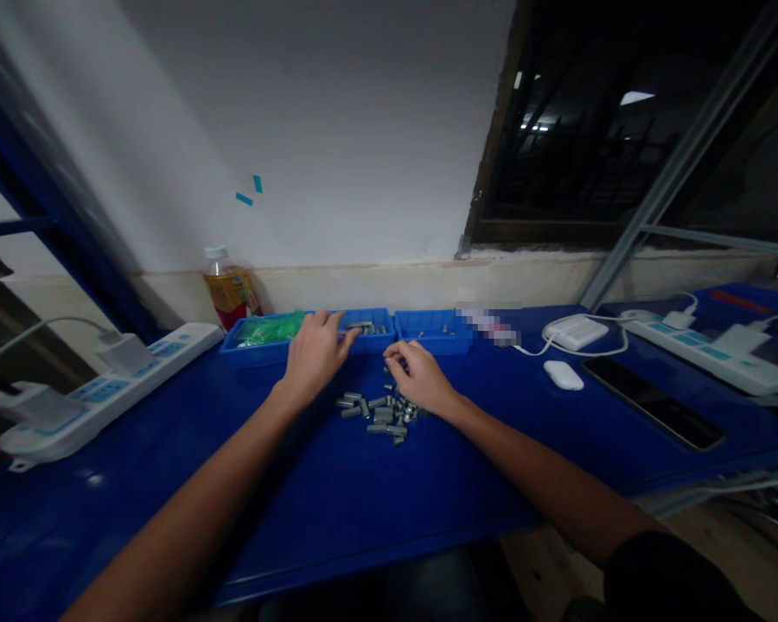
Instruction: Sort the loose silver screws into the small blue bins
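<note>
A pile of several small grey metal cylinders [376, 412] lies on the blue table [337, 501]. My left hand [315, 354] reaches over the near edge of the middle blue tray [367, 341], which holds more grey metal parts; its fingers are loosely spread. My right hand [421, 376] rests at the far right side of the pile with fingers curled in a pinch; what they hold is too small to make out. The left blue tray [259, 350] holds green bags. The right blue tray [436, 337] holds a few tiny parts.
A white power strip [97, 393] lies at the left, another [706, 350] at the right. A drink bottle [228, 294] stands by the wall. A white charger [574, 331], a small white case [563, 374] and a black phone [654, 402] lie to the right.
</note>
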Demonstrator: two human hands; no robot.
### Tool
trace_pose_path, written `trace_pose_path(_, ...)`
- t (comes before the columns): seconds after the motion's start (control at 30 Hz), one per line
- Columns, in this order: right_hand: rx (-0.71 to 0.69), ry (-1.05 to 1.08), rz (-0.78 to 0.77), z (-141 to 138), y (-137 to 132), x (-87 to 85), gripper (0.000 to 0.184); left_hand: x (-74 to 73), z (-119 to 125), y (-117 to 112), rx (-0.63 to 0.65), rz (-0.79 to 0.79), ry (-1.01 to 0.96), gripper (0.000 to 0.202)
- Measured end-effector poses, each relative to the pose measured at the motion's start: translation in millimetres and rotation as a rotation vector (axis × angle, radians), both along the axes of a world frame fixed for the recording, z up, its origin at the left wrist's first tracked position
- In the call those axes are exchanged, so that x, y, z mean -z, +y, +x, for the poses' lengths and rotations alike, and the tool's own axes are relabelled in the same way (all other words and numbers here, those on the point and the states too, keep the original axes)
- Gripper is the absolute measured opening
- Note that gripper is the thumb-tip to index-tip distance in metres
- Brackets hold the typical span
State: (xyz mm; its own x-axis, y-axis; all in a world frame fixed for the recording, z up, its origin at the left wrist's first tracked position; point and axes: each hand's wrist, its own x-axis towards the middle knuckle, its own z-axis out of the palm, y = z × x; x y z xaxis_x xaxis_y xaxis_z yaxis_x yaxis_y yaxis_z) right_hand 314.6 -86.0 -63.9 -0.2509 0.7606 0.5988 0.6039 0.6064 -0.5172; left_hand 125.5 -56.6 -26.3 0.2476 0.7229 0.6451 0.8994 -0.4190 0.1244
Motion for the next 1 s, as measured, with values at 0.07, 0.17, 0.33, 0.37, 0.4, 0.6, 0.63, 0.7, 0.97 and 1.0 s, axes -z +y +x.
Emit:
trace_pose_path(0.07, -0.004, -0.038, 0.011, 1, 0, -1.0, 0.01, 1.2, -3, -2, 0.103, -0.047, 0.036, 0.034)
trace_pose_path(0.17, -0.022, -0.089, 0.015, 2, -1, -2.3, 0.012, 7.8, -13, -11, 0.382, -0.339, 0.076, 0.027)
trace_pose_path(0.33, -0.064, -0.135, -0.015, 0, -5, -4.2, 0.013, 18.5, -21, -19, 0.418, -0.748, 0.028, 0.021)
trace_pose_path(0.37, -0.072, -0.139, -0.021, -1, -6, -4.6, 0.013, 20.3, -21, -18, 0.386, -0.768, 0.013, 0.02)
trace_pose_path(0.4, -0.08, -0.141, -0.025, -2, -7, -5.0, 0.013, 22.0, -20, -16, 0.347, -0.764, 0.0, 0.02)
trace_pose_path(0.6, -0.11, -0.148, -0.02, -8, -11, -4.8, 0.011, 31.8, -23, -8, 0.232, -0.544, 0.039, 0.021)
trace_pose_path(0.63, -0.109, -0.147, -0.017, -8, -11, -4.2, 0.01, 32.4, -24, -8, 0.249, -0.548, 0.032, 0.021)
trace_pose_path(0.7, -0.1, -0.141, -0.006, -8, -11, -3.1, 0.005, 31.8, -23, -8, 0.313, -0.594, -0.048, 0.021)
trace_pose_path(0.97, -0.166, -0.221, 0.073, -9, -13, -5.4, 0.01, 25.0, -9, -22, 0.627, -0.746, -0.505, 0.033)
trace_pose_path(1.0, -0.163, -0.232, 0.073, -9, -14, -5.9, 0.007, 25.1, -9, -23, 0.642, -0.753, -0.518, 0.032)
